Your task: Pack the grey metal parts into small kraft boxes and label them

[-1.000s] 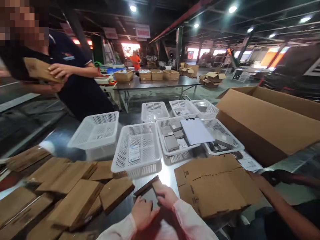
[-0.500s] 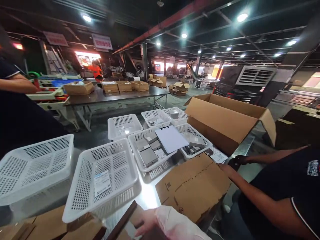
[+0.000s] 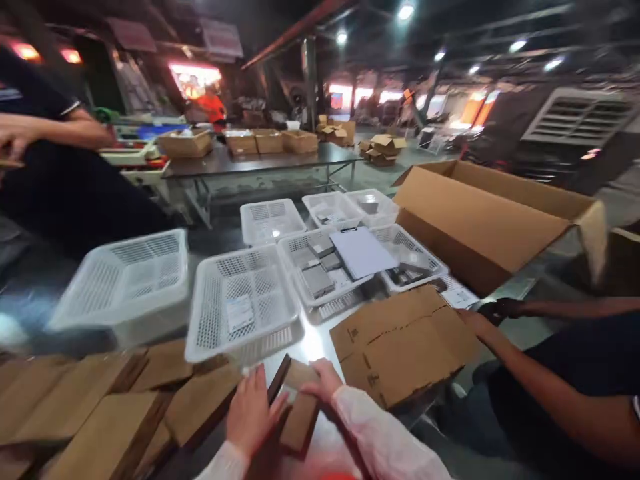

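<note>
Low in the head view, a small brown cardboard box (image 3: 300,421) with raised flaps stands between my hands; motion blur softens its edges. My left hand (image 3: 253,408) lies against its left side, fingers stretched out and thumb near the dark flap edge. With bent fingers, my right hand (image 3: 326,381) grips the upper right flap, thumb on the inner face. Left of my hands are several flat brown boxes (image 3: 197,400). Just beyond sits a white perforated basket (image 3: 200,313) with a printed paper (image 3: 240,313) in it.
A large carton (image 3: 400,340) lies to the right, beside a co-worker's arms (image 3: 540,373). Behind it stands a big open carton (image 3: 480,220). A clipboard (image 3: 363,252) rests across baskets holding grey boxes (image 3: 317,280). Another person (image 3: 65,153) stands at the left.
My left hand has come into view at the small box. My right hand has moved up a little. The view has swung left and down. The left person's hand now shows.
</note>
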A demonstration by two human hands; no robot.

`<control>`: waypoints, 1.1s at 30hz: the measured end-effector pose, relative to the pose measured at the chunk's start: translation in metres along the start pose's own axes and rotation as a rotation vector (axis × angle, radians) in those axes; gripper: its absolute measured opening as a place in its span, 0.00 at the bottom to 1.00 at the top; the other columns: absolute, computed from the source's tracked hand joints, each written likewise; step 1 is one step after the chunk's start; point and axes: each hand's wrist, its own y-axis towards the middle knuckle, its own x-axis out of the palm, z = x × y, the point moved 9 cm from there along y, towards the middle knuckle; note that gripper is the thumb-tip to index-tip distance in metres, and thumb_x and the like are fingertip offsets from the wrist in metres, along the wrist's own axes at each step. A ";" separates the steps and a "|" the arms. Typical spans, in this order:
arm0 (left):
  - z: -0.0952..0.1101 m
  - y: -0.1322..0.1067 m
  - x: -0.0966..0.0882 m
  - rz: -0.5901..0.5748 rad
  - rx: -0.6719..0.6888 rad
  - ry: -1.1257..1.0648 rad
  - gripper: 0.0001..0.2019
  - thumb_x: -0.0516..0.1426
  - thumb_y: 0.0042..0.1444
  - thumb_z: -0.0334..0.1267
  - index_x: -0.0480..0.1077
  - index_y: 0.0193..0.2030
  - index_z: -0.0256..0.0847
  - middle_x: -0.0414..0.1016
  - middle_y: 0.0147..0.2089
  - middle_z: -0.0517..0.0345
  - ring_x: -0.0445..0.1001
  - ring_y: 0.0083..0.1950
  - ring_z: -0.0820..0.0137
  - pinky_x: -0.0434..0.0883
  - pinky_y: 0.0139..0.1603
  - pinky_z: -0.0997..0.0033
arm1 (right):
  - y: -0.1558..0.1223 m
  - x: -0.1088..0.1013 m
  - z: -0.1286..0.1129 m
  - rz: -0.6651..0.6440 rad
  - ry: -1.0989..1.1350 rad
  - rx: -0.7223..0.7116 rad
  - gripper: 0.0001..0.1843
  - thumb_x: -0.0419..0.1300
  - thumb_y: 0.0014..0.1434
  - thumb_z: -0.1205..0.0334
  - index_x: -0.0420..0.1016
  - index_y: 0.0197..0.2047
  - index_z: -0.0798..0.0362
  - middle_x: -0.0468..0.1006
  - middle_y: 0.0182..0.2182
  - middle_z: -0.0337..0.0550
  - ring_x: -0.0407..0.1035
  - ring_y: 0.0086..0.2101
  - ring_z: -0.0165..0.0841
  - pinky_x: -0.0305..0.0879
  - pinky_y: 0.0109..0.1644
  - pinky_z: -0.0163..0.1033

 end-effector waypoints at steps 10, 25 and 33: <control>0.043 -0.043 0.060 -0.203 -0.097 0.036 0.40 0.56 0.58 0.57 0.50 0.74 0.47 0.41 0.77 0.38 0.57 0.69 0.37 0.63 0.58 0.37 | -0.028 0.016 0.026 -0.045 0.113 -0.018 0.32 0.67 0.54 0.56 0.72 0.62 0.53 0.75 0.51 0.53 0.67 0.53 0.45 0.62 0.62 0.49; 0.028 -0.050 0.054 -0.132 0.040 -0.075 0.34 0.54 0.61 0.53 0.56 0.72 0.48 0.49 0.76 0.38 0.60 0.67 0.40 0.58 0.61 0.42 | -0.020 0.018 0.037 0.078 0.234 -0.137 0.28 0.62 0.56 0.51 0.77 0.57 0.53 0.76 0.49 0.53 0.69 0.51 0.46 0.66 0.60 0.54; 0.031 -0.050 0.048 -0.123 0.025 -0.098 0.35 0.54 0.60 0.55 0.57 0.72 0.48 0.50 0.75 0.39 0.60 0.67 0.41 0.60 0.60 0.43 | -0.023 0.013 0.036 0.075 0.240 -0.138 0.27 0.63 0.57 0.50 0.76 0.58 0.50 0.76 0.49 0.50 0.69 0.51 0.44 0.66 0.60 0.52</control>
